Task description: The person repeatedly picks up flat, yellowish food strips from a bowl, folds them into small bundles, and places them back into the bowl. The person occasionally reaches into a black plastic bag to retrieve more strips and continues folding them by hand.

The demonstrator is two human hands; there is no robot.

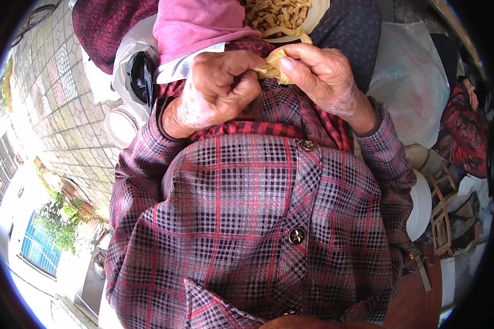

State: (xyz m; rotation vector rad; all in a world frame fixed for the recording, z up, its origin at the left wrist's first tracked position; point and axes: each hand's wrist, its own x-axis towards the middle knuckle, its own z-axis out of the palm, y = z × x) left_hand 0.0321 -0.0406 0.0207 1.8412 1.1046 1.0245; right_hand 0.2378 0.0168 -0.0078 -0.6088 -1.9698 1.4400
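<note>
Between my two hands, close to my chest, is a soft yellowish strip (276, 68), folded or knotted into a small bunch. My left hand (222, 88) pinches its left end with the fingers curled in. On the other side, my right hand (319, 78) grips the bunch between thumb and fingers. A narrow tail of the strip rises past the right fingertips towards a pale round container (320, 16), which holds many small tan folded pieces (276, 14). A pink cloth (197, 28) lies over my lap beside the container.
A white plastic bag (127, 61) with a black bag inside stands at the left, near a round white lid or tub (121, 126). Clear plastic sheeting (407, 82) is at the right. Another person (463, 127) in red sits at far right, near a small wooden chair (440, 218).
</note>
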